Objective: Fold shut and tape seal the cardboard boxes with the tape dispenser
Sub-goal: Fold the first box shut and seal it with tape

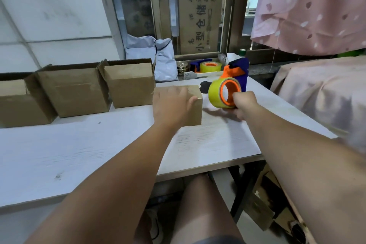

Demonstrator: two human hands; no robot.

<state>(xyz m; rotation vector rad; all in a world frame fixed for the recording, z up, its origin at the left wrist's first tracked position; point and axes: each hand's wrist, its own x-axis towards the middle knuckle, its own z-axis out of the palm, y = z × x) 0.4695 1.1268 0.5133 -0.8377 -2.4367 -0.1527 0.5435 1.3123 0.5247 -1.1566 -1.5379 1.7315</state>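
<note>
A small cardboard box [195, 111] with its flaps folded down stands on the white table [79, 150], just right of centre. My left hand [172, 103] lies flat on its top, fingers spread. To the box's right, my right hand [242, 105] grips the handle of a blue and orange tape dispenser [227, 87] carrying a yellow tape roll. The dispenser is held near the table, a short gap from the box's right side.
Three open cardboard boxes [75, 89] stand in a row at the table's back left. A second tape dispenser [208, 66] and a grey bag [158, 55] lie on the sill behind. Pink fabric [316, 85] covers the right side.
</note>
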